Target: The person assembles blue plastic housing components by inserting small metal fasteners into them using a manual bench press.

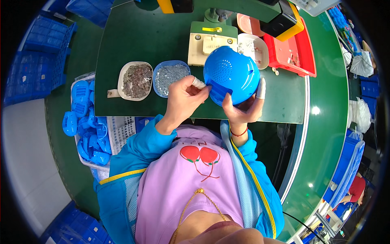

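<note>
A rounded, glossy blue plastic housing with a patch of small holes and a rectangular recess is held up over the front of the green table. My right hand grips it from below and the right, and a white finger cot covers one fingertip. My left hand is closed in a pinch at the recess's left edge, also with a white finger cot. Whatever lies between those fingertips is too small to make out. Just behind the housing stands a cream block fixture on a green machine base.
Left of my hands sit a blue dish of small silvery parts and a white dish of brownish metal pieces. A white dish, a pink dish and a red bin stand right. Blue shells fill a crate at far left.
</note>
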`<state>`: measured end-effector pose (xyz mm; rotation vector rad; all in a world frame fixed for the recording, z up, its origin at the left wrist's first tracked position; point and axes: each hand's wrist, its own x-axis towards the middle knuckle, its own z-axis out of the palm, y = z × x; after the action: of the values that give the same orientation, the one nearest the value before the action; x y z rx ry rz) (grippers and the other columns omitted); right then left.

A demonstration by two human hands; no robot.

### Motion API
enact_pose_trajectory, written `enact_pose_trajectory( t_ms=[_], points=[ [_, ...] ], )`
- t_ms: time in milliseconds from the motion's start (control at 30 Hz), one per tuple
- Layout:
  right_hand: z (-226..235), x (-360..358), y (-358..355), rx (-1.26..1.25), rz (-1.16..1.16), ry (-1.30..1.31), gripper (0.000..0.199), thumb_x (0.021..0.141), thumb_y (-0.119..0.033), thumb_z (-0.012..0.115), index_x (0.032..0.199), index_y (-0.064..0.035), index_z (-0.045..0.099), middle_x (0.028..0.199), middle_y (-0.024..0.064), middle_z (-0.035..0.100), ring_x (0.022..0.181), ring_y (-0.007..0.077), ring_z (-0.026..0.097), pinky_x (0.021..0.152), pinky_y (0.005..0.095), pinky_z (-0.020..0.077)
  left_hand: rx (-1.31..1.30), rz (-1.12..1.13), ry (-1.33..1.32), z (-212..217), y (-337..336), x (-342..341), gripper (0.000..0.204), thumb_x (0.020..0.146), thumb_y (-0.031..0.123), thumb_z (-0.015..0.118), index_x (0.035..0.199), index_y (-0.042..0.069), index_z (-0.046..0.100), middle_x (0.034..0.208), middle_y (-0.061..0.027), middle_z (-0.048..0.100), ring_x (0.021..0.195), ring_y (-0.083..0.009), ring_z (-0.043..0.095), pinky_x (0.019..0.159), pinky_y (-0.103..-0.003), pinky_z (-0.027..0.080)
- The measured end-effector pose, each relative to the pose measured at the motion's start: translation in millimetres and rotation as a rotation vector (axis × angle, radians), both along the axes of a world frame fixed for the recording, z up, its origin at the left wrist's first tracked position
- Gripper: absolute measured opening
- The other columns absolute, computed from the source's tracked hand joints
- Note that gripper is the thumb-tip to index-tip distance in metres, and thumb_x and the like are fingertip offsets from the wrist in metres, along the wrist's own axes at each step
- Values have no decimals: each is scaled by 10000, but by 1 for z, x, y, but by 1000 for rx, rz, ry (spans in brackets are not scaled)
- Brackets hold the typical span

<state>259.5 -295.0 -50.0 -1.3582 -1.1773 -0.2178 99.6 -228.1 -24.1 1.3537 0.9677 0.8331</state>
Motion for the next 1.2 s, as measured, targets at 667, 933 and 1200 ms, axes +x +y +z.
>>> enact_pose_trajectory(
  t_ms=[667,933,1200],
  points=[
    [-91,120,27,-542,-348,25,162,822,-153,729,957,-63,713,837,120,619,735,303,638,649,424,514,-385,-76,-492,-8,12,-17,767,800,57,696,1454,-46,308,1341,-163,526,1236,-239,549,1069,-407,463],
    [-84,121,18,-435,-215,-56,72,885,-58,683,957,-66,683,881,75,654,721,231,670,624,338,538,-352,-54,-421,-10,-3,-18,764,800,57,739,1443,-17,331,1336,-162,529,1247,-240,538,1078,-413,446],
    [19,36,-24,-203,253,533,102,865,69,699,961,47,674,858,75,695,759,120,682,653,238,559,-31,-37,-313,-6,-18,9,839,765,-14,755,1428,1,241,1355,-208,439,1259,-272,502,1058,-420,453]
  ],
)
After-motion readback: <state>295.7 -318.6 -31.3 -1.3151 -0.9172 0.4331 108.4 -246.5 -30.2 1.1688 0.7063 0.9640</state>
